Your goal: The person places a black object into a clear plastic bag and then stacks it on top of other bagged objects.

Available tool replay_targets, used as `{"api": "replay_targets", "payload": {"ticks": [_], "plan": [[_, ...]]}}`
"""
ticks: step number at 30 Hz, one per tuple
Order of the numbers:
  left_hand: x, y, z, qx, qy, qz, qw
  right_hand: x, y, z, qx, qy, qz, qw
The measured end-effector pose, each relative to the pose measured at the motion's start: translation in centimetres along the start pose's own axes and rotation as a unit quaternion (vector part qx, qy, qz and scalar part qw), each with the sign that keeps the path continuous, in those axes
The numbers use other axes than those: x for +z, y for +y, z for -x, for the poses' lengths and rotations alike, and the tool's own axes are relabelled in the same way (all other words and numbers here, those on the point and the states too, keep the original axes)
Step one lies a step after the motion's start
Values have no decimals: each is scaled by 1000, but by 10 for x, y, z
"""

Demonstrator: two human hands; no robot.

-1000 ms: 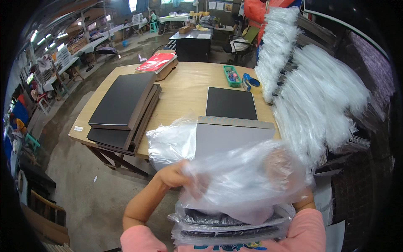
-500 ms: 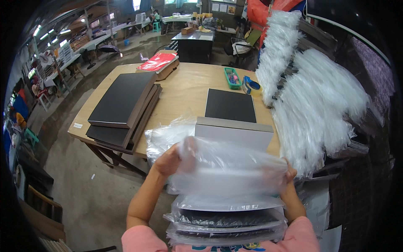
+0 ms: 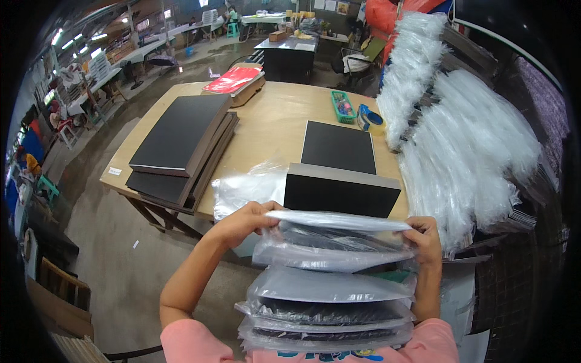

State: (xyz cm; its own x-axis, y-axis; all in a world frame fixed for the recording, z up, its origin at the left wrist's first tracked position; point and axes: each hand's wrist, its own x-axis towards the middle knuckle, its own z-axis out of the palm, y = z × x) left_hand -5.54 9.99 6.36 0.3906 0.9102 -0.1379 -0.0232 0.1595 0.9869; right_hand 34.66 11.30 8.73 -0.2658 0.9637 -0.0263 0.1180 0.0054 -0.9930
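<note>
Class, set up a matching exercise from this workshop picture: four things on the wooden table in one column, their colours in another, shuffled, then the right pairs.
Things:
1. small basket
2. tape dispenser
3. flat folder on the far box
4. big board stack at the table's left

Colours:
A. black
B. red
C. green
D. blue

Pairs: 1-C, 2-D, 3-B, 4-A

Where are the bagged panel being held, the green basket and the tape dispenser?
bagged panel [image 3: 339, 221]: head view, top face of its clear plastic bag.
green basket [image 3: 344, 106]: head view, its rim, on the table.
tape dispenser [image 3: 370, 117]: head view, its blue body.
</note>
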Motion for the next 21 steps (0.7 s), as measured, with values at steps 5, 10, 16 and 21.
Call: {"api": "replay_targets", "payload": {"ticks": [5,10,16,21], "plan": [[-47,-108,-12,-199,-151,343,906,17,80,14,81,-77,-294,949],[-27,-251,-6,-182,-96,290,935,7,175,32,89,-125,-144,978],[-7,-276,18,-236,96,235,938,5,238,44,123,-147,-119,974],[-32,-229,42,-137,275,-223,925,-21,320,41,-141,-130,-38,981]]}}
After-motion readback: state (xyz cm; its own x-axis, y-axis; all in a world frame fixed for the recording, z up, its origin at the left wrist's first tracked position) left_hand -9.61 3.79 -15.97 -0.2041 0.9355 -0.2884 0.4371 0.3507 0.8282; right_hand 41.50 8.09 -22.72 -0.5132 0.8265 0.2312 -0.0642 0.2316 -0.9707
